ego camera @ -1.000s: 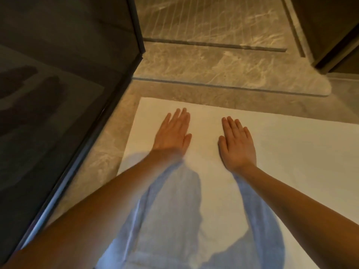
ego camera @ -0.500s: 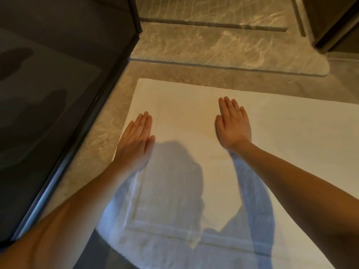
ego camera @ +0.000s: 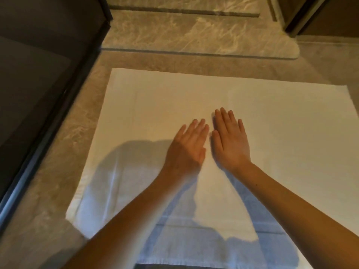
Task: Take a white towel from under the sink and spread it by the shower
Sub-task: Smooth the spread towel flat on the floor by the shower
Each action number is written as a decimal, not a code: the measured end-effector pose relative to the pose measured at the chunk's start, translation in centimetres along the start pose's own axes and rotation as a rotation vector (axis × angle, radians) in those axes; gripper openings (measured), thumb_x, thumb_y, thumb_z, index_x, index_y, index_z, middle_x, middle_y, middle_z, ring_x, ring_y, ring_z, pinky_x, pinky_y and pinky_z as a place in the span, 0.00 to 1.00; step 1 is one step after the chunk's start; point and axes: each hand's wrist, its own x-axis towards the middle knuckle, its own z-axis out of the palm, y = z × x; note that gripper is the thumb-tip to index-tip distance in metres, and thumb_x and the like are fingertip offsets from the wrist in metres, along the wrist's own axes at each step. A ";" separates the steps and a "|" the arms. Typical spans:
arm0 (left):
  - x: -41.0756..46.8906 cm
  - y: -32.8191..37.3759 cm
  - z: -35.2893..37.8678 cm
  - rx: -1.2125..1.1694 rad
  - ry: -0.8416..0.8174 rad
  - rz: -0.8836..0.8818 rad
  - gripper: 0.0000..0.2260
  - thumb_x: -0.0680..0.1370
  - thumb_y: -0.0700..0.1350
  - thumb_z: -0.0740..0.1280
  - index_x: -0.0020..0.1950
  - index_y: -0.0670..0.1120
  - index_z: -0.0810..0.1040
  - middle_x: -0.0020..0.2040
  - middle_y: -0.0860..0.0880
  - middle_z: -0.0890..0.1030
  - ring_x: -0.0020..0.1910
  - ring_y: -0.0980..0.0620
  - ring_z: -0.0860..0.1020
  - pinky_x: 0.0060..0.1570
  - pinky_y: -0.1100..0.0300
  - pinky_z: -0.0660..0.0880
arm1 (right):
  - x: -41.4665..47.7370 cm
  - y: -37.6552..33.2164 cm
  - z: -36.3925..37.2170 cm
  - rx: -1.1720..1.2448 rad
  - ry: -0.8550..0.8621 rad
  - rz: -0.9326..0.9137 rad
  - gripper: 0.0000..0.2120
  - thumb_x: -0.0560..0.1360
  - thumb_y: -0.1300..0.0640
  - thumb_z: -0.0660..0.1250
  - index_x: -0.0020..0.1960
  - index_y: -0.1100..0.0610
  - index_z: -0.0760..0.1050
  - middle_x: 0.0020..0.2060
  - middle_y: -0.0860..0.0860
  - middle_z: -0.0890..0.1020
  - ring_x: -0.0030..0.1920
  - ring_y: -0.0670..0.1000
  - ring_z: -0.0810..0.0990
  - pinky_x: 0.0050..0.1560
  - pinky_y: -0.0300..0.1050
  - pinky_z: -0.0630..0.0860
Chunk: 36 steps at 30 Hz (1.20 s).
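On the beige veined marble floor (ego camera: 64,152), just beside the dark-framed glass shower panel (ego camera: 38,94) on my left, I see the white rectangular terry towel (ego camera: 281,133) lying spread flat. Its far edge runs close to the raised marble threshold step (ego camera: 194,35), with a strip of bare floor between them. Its left edge lies near the panel's dark bottom rail, again with floor showing between.

Both hands rest palm-down near the towel's middle. The left hand (ego camera: 187,147) has its fingers straight and held together, thumb alongside, flat on the cloth. The right hand (ego camera: 230,142) lies just beside it, fingers straight and slightly fanned, its fingertips a little farther from me than the left's. A narrow strip of towel shows between the two hands, so they are apart.

Both bare forearms reach in from the bottom of my feed and throw a bluish shadow over the near part of the towel, where a woven border band runs across. A dark brown cabinet corner (ego camera: 330,16) stands at the top right, beyond the threshold.
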 end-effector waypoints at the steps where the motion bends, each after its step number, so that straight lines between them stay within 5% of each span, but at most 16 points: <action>1: 0.6 1.1 0.7 -0.043 0.029 0.009 0.21 0.79 0.40 0.59 0.72 0.37 0.70 0.73 0.39 0.69 0.74 0.41 0.65 0.72 0.45 0.62 | -0.3 0.0 0.5 -0.052 -0.041 -0.021 0.29 0.80 0.47 0.39 0.80 0.53 0.47 0.80 0.51 0.50 0.79 0.52 0.45 0.78 0.51 0.43; 3: 1.0 1.3 1.7 -0.054 0.054 -0.014 0.19 0.80 0.40 0.60 0.70 0.36 0.71 0.72 0.39 0.70 0.73 0.41 0.66 0.71 0.44 0.63 | -0.5 0.1 1.1 -0.081 -0.069 -0.033 0.29 0.80 0.47 0.38 0.80 0.52 0.45 0.80 0.50 0.48 0.79 0.51 0.44 0.78 0.52 0.42; 8: -1.3 -2.9 1.4 0.056 -0.112 -0.098 0.25 0.83 0.50 0.48 0.79 0.43 0.55 0.80 0.45 0.55 0.79 0.49 0.52 0.76 0.51 0.52 | -0.5 0.6 1.4 -0.044 -0.055 -0.027 0.28 0.82 0.46 0.41 0.80 0.50 0.44 0.80 0.49 0.48 0.79 0.50 0.44 0.78 0.50 0.41; 20: -12.5 -13.3 -6.2 0.270 -0.096 -0.606 0.28 0.82 0.51 0.46 0.79 0.39 0.52 0.79 0.39 0.54 0.78 0.45 0.52 0.77 0.51 0.45 | -0.6 0.4 1.2 -0.038 -0.053 -0.017 0.29 0.81 0.46 0.40 0.80 0.50 0.44 0.80 0.50 0.49 0.79 0.52 0.45 0.78 0.52 0.42; 27: -9.7 0.8 -1.3 0.037 -0.026 -0.271 0.25 0.82 0.48 0.49 0.77 0.37 0.60 0.77 0.41 0.60 0.77 0.45 0.57 0.75 0.46 0.56 | -6.6 -6.1 1.2 0.054 -0.077 -0.259 0.27 0.82 0.50 0.44 0.79 0.56 0.52 0.78 0.52 0.54 0.79 0.54 0.51 0.77 0.53 0.47; 36: -14.6 -1.4 -0.6 0.083 -0.104 -0.371 0.26 0.83 0.52 0.48 0.79 0.40 0.54 0.79 0.43 0.55 0.79 0.47 0.52 0.76 0.50 0.53 | -8.8 -6.4 3.6 -0.047 -0.177 -0.304 0.28 0.83 0.48 0.44 0.80 0.55 0.44 0.79 0.50 0.46 0.79 0.49 0.42 0.78 0.49 0.41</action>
